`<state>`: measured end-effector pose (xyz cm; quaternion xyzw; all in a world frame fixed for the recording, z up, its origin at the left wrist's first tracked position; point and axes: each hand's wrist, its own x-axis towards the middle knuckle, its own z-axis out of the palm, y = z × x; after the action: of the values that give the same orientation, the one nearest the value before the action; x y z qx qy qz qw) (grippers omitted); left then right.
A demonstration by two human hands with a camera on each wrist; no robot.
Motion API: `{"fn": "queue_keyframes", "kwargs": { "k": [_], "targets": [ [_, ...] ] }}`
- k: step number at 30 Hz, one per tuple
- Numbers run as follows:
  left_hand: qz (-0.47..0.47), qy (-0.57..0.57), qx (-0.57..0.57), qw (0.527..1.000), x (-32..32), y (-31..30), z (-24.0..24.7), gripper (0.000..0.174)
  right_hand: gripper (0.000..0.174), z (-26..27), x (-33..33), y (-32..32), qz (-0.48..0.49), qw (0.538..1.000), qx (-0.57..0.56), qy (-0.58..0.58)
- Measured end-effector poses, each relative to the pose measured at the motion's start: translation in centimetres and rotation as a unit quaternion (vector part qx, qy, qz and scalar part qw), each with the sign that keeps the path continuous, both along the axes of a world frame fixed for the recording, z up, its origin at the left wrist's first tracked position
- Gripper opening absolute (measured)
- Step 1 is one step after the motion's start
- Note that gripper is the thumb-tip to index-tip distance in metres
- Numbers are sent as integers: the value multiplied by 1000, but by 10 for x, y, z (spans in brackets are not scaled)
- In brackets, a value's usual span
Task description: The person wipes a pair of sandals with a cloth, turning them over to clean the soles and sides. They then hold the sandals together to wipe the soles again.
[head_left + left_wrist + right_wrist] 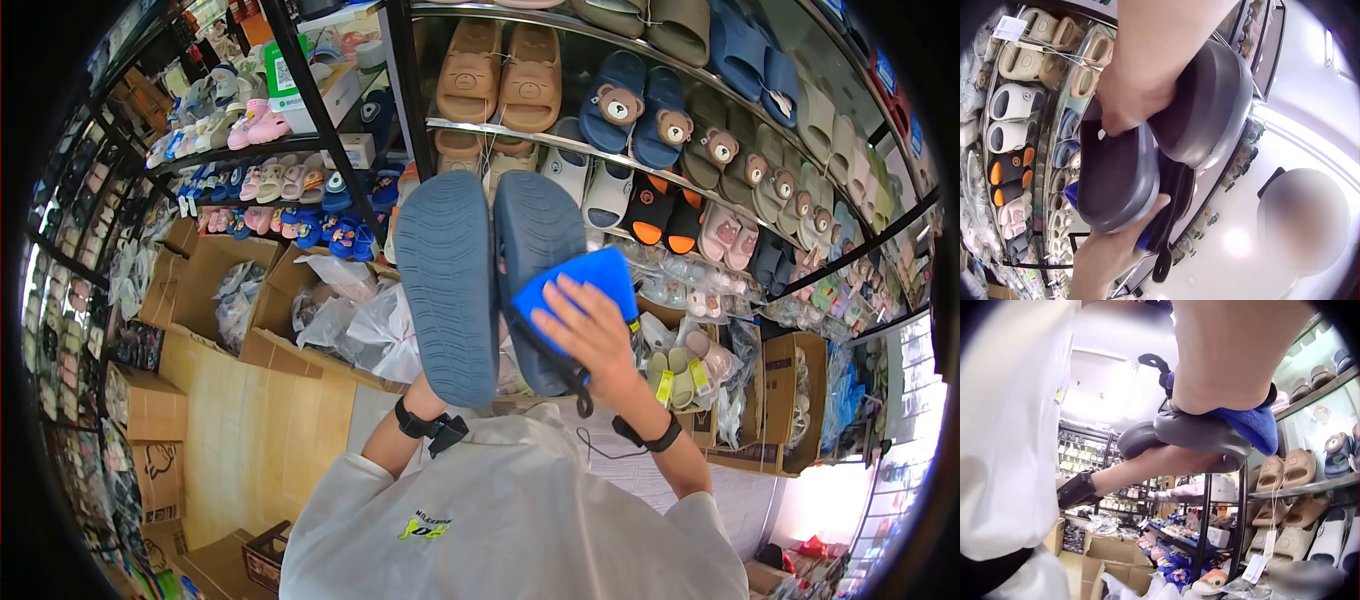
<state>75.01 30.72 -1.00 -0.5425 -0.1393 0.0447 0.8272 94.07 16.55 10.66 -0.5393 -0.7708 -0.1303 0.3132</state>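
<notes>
Two dark grey-blue slippers, the left one (447,290) and the right one (540,235), stand side by side with ribbed soles facing the head camera. My left hand (1138,103) grips them from the foot side, its fingers partly hidden at the straps; in the head view its lower part (427,398) shows below the left sole. My right hand (590,330) holds a bright blue cloth-like pad (590,275) with a black edge and loop against the right slipper. In the left wrist view the right hand (1110,253) has its thumb along a slipper's rim.
Shelves of slippers (535,75) rise ahead, with brown bear pairs and navy pairs. Cardboard boxes (225,300) with plastic-wrapped goods line the floor below. A black shelf post (410,90) stands behind the left slipper. Another open box (795,400) is at the right.
</notes>
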Motion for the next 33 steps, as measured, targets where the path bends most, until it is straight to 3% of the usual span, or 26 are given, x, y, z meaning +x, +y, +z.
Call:
{"fn": "queue_keyframes", "kwargs": {
  "k": [1, 3, 4, 6, 9, 12, 15, 16, 18, 19, 20, 21, 22, 23, 25, 29, 33],
  "targets": [
    [37, 7, 79, 996, -6, -2, 8, 43, 50, -8, -3, -4, 16, 1000, -11, -2],
    [-24, -109, -73, 991, -12, 2, 12, 40, 47, -27, -6, -12, 56, 998, -9, -25],
    [-118, -225, -297, 921, -16, 5, 12, 40, 44, -29, -8, -16, 69, 996, -2, -52],
    [-203, -343, -503, 767, -19, 6, 12, 40, 42, -49, -7, -23, 103, 990, 36, -87],
    [-204, -398, -518, 729, -20, 6, 16, 43, 42, -61, 3, -33, 113, 984, 60, -126],
    [-215, -385, -535, 721, -25, 3, 14, 51, 43, -72, 11, -32, 85, 986, 77, -118],
    [-108, -297, -426, 848, -23, -2, 14, 49, 45, -69, 10, -27, 34, 999, 17, -33],
    [-158, -364, -581, 711, -23, -4, 11, 47, 46, -71, 8, -22, 33, 999, 14, 2],
    [-234, -443, -796, 339, -25, -10, 0, 43, 45, -65, 3, -13, 6, 998, 25, 53],
    [-255, -450, -847, 124, -26, -13, -6, 42, 45, -61, 0, -8, -7, 996, 31, 78],
    [-243, -436, -858, -126, -25, -17, -11, 42, 44, -54, -2, -4, -18, 995, 47, 91],
    [-208, -418, -830, -306, -24, -20, -13, 42, 44, -52, 0, 1, -32, 993, 61, 100],
    [-176, -399, -798, -416, -23, -20, -12, 42, 44, -50, 2, 7, -46, 990, 76, 108],
    [-149, -384, -768, -490, -19, -20, -14, 42, 45, -48, 4, 12, -61, 987, 91, 116],
    [-116, -361, -731, -568, -14, -20, -16, 42, 49, -35, 4, 21, -99, 976, 97, 165],
    [-89, -336, -688, -637, -9, -21, -20, 42, 59, -6, 6, 35, -128, 932, 101, 324],
    [-83, -316, -641, -694, -9, -19, -23, 42, 61, -4, 14, 38, -136, 931, 87, 327]
  ]
}}
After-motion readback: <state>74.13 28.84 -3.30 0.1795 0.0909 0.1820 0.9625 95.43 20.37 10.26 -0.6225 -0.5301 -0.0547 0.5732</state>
